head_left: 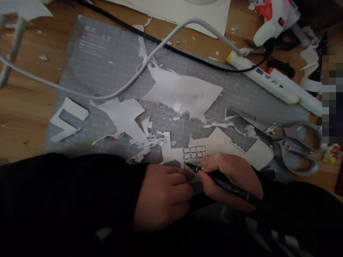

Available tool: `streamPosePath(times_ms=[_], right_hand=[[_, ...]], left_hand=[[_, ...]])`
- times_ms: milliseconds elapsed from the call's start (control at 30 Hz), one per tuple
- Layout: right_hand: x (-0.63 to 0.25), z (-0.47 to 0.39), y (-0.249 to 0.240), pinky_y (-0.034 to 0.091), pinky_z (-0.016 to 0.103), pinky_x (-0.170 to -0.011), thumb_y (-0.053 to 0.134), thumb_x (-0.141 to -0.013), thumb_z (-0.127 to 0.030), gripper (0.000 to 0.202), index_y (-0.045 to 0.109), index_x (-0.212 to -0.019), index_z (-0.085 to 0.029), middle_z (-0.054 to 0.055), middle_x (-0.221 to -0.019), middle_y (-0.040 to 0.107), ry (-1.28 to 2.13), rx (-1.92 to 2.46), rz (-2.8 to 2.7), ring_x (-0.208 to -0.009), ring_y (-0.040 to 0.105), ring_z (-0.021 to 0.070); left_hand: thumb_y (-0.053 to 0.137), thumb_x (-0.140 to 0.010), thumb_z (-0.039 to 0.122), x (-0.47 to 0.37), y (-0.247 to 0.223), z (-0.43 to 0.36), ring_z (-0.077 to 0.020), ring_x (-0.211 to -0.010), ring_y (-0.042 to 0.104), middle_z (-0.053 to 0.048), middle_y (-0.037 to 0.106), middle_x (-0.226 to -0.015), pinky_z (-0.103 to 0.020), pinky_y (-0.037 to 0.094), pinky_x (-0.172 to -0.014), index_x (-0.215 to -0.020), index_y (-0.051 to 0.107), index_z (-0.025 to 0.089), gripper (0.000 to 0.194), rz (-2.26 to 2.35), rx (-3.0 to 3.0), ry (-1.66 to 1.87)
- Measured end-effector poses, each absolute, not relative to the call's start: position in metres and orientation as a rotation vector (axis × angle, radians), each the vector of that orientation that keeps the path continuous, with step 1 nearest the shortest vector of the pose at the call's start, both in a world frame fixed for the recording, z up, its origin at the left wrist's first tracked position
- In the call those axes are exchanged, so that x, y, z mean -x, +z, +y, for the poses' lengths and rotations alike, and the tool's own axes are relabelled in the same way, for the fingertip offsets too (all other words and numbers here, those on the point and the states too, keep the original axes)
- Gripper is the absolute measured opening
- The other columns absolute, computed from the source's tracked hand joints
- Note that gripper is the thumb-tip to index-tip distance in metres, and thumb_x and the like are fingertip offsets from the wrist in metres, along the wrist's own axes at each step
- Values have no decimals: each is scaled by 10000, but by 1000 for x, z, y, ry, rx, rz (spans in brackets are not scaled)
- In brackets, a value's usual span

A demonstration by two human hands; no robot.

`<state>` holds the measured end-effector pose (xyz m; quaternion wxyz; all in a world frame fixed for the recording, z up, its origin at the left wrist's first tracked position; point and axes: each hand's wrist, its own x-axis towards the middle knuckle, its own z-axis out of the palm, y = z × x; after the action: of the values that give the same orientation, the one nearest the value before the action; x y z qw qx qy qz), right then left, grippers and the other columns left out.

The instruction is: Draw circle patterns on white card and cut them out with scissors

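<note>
A black marker pen (230,186) is gripped in my right hand (233,175), its tip touching a white paper cutout (174,151). Rows of small black ovals inside a drawn grid (194,152) show on that paper, just above the tip. My left hand (164,194), fingers curled together, holds the paper's lower edge left of the pen; the thumb is hidden. Underneath lies a grey A3 cutting mat (93,75). Scissors (284,139) lie partly open to the right of the paper.
White paper scraps (184,91) and a bent paper strip (68,117) lie across the mat. A white cable (120,91) and a black cable (184,55) cross it. White markers (265,80) and a glue gun (273,21) lie at the upper right.
</note>
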<state>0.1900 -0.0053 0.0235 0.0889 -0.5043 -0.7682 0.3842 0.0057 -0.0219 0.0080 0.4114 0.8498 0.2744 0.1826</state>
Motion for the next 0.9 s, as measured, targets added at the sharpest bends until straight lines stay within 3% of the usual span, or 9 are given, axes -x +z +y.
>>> streamPosePath(times_ms=[567,900], right_hand=[[-190,-5,25,305,265,-418,403,-728,-217,146,439,-587,-222,-3,-487,573,1193,1456,-2336,-434,497,121],[-193,-7,27,285,245,-399,383,-709,-227,155,425,-560,-216,-5,-447,537,1121,1571,-2250,-397,448,105]], left_hand=[[290,-966,181,-5,7,-19,-141,-645,589,-33,597,-584,-231,478,-666,-588,569,151,470,659,-2107,495],[338,-961,168,-4,6,-24,-128,-773,636,-7,607,-603,-200,494,-855,-612,536,180,402,662,-2126,506]])
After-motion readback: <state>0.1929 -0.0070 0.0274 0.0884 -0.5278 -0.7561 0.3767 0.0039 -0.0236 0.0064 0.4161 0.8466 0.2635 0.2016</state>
